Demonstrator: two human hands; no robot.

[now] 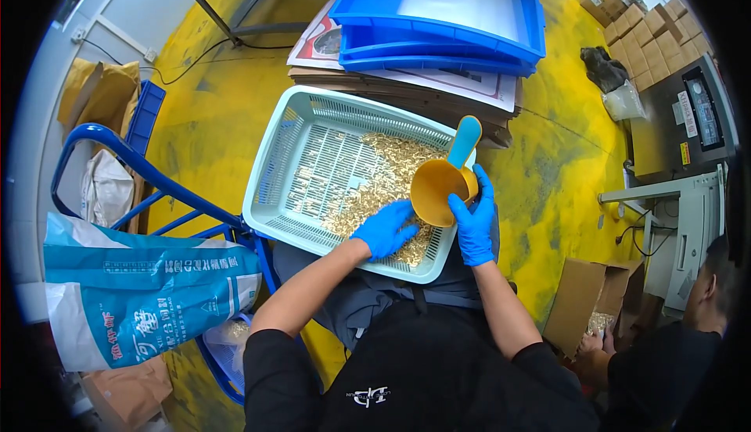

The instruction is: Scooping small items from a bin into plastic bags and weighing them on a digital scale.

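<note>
A pale green slotted basket (270, 150) sits at my lap, tilted a little. Light tan pellets (368, 197) lie across its middle and right part. My left hand (386, 229), in a blue glove, rests on the pellets near the basket's front side with its fingers stretched out. My right hand (477, 225), gloved alike, grips a yellow scoop (432, 192) at the basket's right side. The scoop's mouth faces left toward the pellets, and its blue handle (465, 141) points up and away. Part of my right fingers is hidden behind the scoop.
Stacked blue trays (438, 64) stand on flat cardboard beyond the basket. At left are a blue metal frame (180, 187) and a blue-white sack (156, 291). On the right, a co-worker's hands (596, 350) reach into an open carton (575, 307). Small boxes (653, 41) are piled far right.
</note>
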